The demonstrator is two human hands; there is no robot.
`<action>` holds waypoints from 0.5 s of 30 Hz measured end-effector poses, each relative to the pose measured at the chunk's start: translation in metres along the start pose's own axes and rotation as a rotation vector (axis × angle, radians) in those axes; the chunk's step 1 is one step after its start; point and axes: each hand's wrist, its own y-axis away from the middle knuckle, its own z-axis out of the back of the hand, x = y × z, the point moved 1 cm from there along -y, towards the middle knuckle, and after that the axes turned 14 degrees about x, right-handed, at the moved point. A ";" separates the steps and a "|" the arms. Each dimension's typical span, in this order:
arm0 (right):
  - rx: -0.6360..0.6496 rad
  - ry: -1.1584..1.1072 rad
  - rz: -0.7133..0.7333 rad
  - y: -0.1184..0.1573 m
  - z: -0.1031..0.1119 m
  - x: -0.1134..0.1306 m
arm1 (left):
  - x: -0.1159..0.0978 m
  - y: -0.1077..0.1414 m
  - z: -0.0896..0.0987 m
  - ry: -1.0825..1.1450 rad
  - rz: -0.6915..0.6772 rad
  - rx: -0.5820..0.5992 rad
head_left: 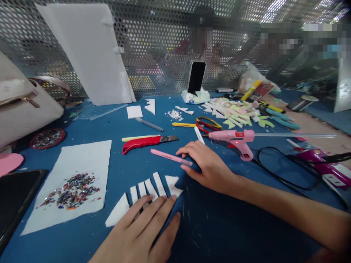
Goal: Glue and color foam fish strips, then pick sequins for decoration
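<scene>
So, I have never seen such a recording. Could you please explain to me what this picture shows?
No machine is here: these are a person's two bare hands, and a camera worn on the head looks forward and down. The left hand lies spread over white strips on a blue table. The right hand is at one end of a pink pen; whether it grips it, I cannot tell. Nearby are a red knife, a pink glue gun and paper bearing shiny bits.

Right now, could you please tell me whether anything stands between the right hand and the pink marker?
Nothing visible does: the right hand is at the translucent end of the pink marker, though contact is unclear.
</scene>
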 end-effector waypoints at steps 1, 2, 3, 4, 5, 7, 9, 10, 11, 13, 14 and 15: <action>0.014 0.026 -0.017 0.000 -0.002 -0.002 | 0.000 0.000 -0.001 0.003 -0.002 -0.013; 0.023 0.053 -0.033 -0.001 -0.003 -0.004 | 0.000 -0.001 -0.002 0.009 -0.001 -0.027; 0.027 0.080 -0.046 -0.001 -0.004 -0.005 | 0.000 -0.001 -0.003 0.016 -0.001 -0.037; 0.027 0.103 -0.056 -0.002 -0.005 -0.006 | 0.000 -0.001 -0.004 0.023 0.001 -0.037; 0.025 0.123 -0.065 -0.002 -0.005 -0.006 | 0.000 0.000 -0.005 0.029 0.002 -0.032; 0.019 0.152 -0.074 -0.004 -0.004 -0.006 | 0.000 0.001 -0.006 0.029 -0.003 -0.018; 0.004 0.169 -0.077 -0.005 -0.003 -0.006 | 0.000 0.002 -0.006 0.026 -0.010 -0.005; -0.006 0.172 -0.078 -0.006 -0.002 -0.006 | 0.000 0.002 -0.006 0.024 -0.010 -0.004; -0.019 0.170 -0.080 -0.006 -0.002 -0.007 | 0.000 0.002 -0.006 0.025 -0.009 -0.010; -0.049 0.142 -0.089 -0.006 -0.001 -0.008 | 0.000 0.001 -0.005 0.028 0.004 -0.027; -0.072 0.106 -0.092 -0.005 0.000 -0.007 | 0.000 0.000 -0.005 0.031 0.009 -0.036; -0.102 0.055 -0.090 -0.004 0.002 -0.006 | 0.001 -0.001 -0.005 0.032 0.010 -0.048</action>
